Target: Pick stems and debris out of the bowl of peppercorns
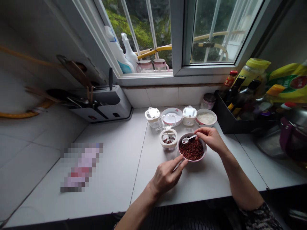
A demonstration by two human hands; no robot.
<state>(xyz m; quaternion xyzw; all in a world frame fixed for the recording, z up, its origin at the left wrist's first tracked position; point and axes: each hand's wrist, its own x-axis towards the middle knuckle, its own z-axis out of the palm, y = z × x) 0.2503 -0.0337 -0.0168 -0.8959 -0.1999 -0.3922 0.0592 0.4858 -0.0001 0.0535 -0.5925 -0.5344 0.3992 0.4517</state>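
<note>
My right hand (210, 138) pinches the handle of a small white spoon (185, 140) over a bowl of dark red peppercorn-like spice (192, 150). The spoon's head carries a few dark grains. Close to the bowl's near left rim, my left hand (169, 174) stretches out two fingers, their tips at the edge; its thumb is hidden. Left of the bowl stands a clear seasoning jar (169, 140) with a white rim, some of the same spice inside. Behind are two lidded jars (153, 117) (189, 115), a bowl of white powder (171, 116) and a bowl of whitish grains (206, 118).
A grey knife and utensil holder (103, 107) stands at the back left. Bottles fill a black box (230, 123) on the right, beside a purple-handled pot (294, 137). A blurred pinkish packet (82, 167) lies on the white counter (115, 179). Spray bottles (129, 51) stand on the windowsill.
</note>
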